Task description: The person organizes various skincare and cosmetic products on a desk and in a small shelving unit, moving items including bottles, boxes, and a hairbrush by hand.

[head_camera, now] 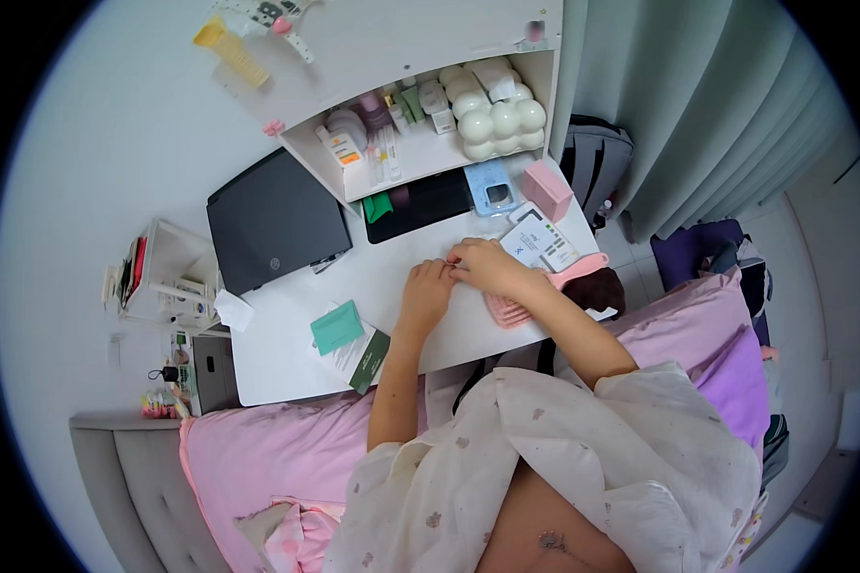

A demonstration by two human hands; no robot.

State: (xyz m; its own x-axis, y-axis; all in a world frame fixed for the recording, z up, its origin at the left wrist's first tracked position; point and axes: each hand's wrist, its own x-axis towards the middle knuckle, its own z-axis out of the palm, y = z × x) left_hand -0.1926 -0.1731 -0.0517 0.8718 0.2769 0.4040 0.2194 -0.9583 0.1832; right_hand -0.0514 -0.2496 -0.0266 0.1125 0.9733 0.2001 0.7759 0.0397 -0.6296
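Note:
Over the middle of a white desk (287, 372), my left hand (428, 292) and my right hand (493, 266) meet at the fingertips. Something small and pale may be pinched between them, but the fingers hide it. Just right of my right hand lie a white printed card (534, 240) and a white packet with a dark window (560, 251). A pink paddle hairbrush (510, 309) rests partly under my right forearm, its handle (580, 271) pointing right. Left of my left hand, a teal packet (337, 327) lies on a green-and-white leaflet (367, 364).
A closed black HP laptop (279, 222) leans at the desk's left. Behind my hands are a black tablet-like slab (423, 208), a blue phone case (489, 183) and a pink box (548, 190). Above, a shelf (416, 161) holds cosmetics and a bubble-shaped tissue box (505, 118).

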